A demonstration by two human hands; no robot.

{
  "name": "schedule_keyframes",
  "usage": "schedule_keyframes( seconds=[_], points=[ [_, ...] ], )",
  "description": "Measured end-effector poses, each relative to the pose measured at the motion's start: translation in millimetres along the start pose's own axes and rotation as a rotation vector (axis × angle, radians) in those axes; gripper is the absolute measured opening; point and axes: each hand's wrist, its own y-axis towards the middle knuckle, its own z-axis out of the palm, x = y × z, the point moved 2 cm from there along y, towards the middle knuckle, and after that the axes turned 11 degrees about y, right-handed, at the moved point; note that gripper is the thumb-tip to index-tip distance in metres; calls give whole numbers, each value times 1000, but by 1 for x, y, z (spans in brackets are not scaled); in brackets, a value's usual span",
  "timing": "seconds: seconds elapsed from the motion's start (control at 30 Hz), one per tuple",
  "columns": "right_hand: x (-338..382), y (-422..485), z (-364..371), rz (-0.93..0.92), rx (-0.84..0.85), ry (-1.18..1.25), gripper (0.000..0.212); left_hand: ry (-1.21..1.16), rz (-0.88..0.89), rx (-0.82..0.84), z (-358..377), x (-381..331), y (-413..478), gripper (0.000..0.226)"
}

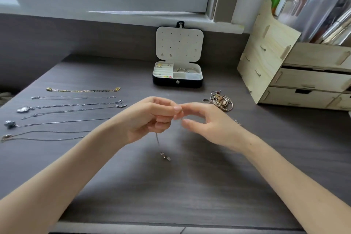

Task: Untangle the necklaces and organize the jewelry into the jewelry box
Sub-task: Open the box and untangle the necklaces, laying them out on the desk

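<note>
A thin necklace (157, 139) hangs in front of the open jewelry box (177, 79), gripped in the curled fingers of the left hand (150, 118), its small pendant low over the table (190, 186). The right hand (207, 125) meets the left's fingertips with its forefinger, thumb slightly apart; whether it pinches the chain I cannot tell. Left of the box lie straightened necklaces (72, 105) in a row, right of it a tangled jewelry heap (221, 100) and a wooden organizer (269, 62).
</note>
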Motion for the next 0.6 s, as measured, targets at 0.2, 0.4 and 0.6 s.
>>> schedule_keyframes(
  seconds=[0.2,0.4,0.6],
  points=[
    [27,17,0,-33,-4,407,16,3,90,-89,-29,-11,-21,14],
    [50,60,-16,-50,-130,861,14,148,96,-254,-85,-7,-40,13],
    [30,114,2,33,-349,328,21,507,2,-556,-164,-12,-38,17]
  ],
)
